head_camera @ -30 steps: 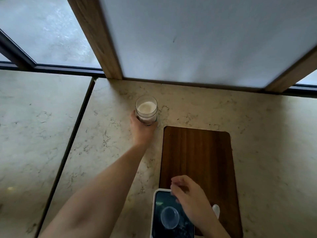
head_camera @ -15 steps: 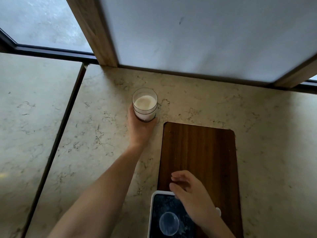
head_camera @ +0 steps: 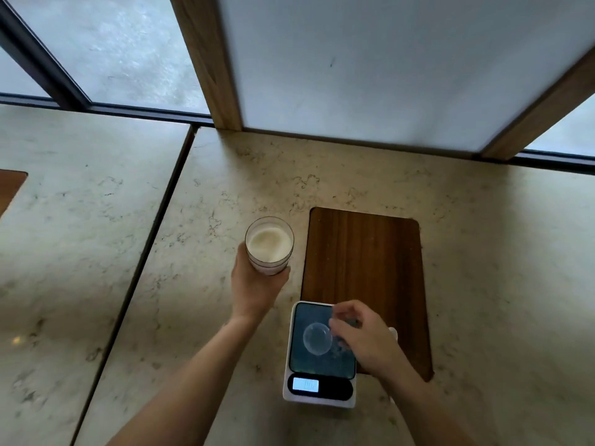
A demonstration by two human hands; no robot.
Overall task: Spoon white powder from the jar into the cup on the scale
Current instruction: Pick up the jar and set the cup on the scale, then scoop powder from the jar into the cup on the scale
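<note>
A glass jar [head_camera: 269,245] half full of white powder stands open just left of the wooden board, with my left hand [head_camera: 257,288] wrapped around its near side. A small clear cup [head_camera: 316,338] sits on the dark platform of the white scale [head_camera: 318,389], whose display is lit. My right hand [head_camera: 363,341] hovers over the platform's right side, fingers curled, thumb and fingertips pinching the cup's right rim. A white bit of a spoon [head_camera: 393,332] peeks out beside that hand; the rest is hidden.
The scale overlaps the near left corner of a dark wooden board [head_camera: 365,268] on a marble counter [head_camera: 193,333]. A seam [head_camera: 154,226] splits the counter on the left. A white panel with wooden frame posts [head_camera: 206,59] and windows close off the back.
My left hand has drawn the jar nearer, alongside the board's left edge. My right hand has come from the scale's far edge to the cup's rim.
</note>
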